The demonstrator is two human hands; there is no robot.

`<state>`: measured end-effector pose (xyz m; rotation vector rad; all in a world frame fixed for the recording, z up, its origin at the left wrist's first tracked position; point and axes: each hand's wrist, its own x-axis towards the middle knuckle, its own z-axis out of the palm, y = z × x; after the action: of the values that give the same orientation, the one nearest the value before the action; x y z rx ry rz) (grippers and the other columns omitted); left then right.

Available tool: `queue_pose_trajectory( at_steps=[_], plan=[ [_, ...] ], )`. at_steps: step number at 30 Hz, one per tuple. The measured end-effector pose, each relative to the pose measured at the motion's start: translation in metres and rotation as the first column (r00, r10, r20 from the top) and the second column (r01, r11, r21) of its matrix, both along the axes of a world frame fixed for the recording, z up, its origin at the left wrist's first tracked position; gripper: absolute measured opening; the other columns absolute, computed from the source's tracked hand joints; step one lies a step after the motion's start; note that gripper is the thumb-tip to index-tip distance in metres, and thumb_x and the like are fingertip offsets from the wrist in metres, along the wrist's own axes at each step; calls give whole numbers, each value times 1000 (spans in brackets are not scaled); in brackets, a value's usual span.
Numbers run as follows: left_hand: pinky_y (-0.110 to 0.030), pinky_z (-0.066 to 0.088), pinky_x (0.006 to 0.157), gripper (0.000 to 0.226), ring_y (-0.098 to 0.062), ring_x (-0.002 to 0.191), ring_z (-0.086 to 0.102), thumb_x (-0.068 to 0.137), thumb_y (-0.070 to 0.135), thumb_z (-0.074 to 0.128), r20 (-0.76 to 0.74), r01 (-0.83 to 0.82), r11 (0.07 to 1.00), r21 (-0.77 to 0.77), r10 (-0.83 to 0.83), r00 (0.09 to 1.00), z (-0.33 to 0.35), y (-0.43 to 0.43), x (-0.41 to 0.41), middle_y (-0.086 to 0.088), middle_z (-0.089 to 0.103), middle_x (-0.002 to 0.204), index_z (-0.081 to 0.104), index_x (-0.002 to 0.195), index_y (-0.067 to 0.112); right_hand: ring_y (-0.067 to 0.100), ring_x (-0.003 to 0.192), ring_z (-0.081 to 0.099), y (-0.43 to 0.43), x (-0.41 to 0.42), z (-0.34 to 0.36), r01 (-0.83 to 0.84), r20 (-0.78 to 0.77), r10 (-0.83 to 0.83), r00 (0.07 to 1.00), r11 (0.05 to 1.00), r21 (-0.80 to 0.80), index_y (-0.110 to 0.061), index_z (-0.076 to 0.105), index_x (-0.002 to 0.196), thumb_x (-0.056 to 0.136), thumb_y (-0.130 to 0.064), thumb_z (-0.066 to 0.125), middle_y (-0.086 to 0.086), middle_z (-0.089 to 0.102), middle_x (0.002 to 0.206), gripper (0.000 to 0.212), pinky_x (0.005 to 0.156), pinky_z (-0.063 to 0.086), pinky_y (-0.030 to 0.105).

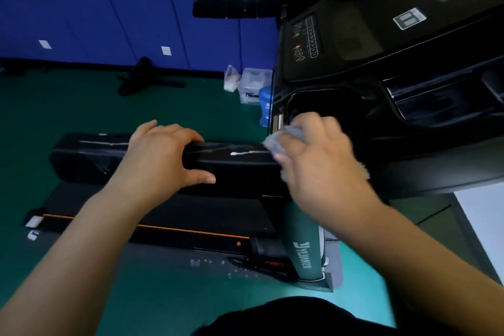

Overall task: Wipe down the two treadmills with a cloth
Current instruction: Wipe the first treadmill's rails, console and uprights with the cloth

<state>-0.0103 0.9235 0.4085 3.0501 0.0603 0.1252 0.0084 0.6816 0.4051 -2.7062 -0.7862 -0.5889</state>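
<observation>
The left hand [163, 155] has its fingers curled over the long black padded handrail [234, 163]. Just beside them, the right hand [319, 161] squeezes a small grey cloth [281, 142] in its fingers at the rail's end. Past the fingers stands the big black treadmill console [354, 35].

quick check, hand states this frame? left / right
Left hand: closed around the black handrail, thumb on its near side.
Right hand: closed on the grey cloth, pressed at the handrail's right end; motion-blurred.
</observation>
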Motion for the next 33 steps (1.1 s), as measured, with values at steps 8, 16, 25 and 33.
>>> queue_pose_trajectory(
  at_steps=[8, 16, 25, 33],
  plan=[
    [-32, 36, 85, 67, -22, 90, 59, 53, 64, 78, 33, 192, 981, -26, -191, 981, 2, 23, 10, 8, 67, 93, 67, 111, 32, 31, 95, 55, 45, 2, -18, -171, -11, 175, 984, 970, 172, -18, 72, 100, 85, -32, 59, 6, 62, 106, 24, 78, 48, 40],
    [-29, 35, 93, 65, -14, 99, 57, 60, 64, 74, 40, 305, 950, -69, -303, 952, 0, 39, 16, 14, 63, 102, 59, 117, 37, 34, 92, 56, 23, -11, -21, 234, 143, -278, 950, 936, 263, -17, 75, 97, 93, -26, 55, 6, 65, 102, 22, 79, 44, 41],
    [-42, 29, 111, 92, -16, 128, 43, 51, 80, 61, 268, 223, 916, -335, -134, 954, 5, 128, -16, 9, 49, 134, 50, 132, 38, 31, 98, 54, 132, -8, -24, 82, -31, -77, 997, 972, 219, -21, 71, 110, 88, -39, 49, 6, 62, 106, 35, 87, 44, 38],
    [-30, 37, 103, 84, -13, 122, 50, 64, 37, 83, -31, -56, 845, -532, 47, 998, -53, 244, -34, 5, 54, 133, 44, 138, 31, 37, 105, 51, 132, -20, -32, 234, -11, -236, 972, 958, 168, -13, 61, 125, 88, -42, 47, 15, 57, 116, 49, 90, 38, 41]
  ],
)
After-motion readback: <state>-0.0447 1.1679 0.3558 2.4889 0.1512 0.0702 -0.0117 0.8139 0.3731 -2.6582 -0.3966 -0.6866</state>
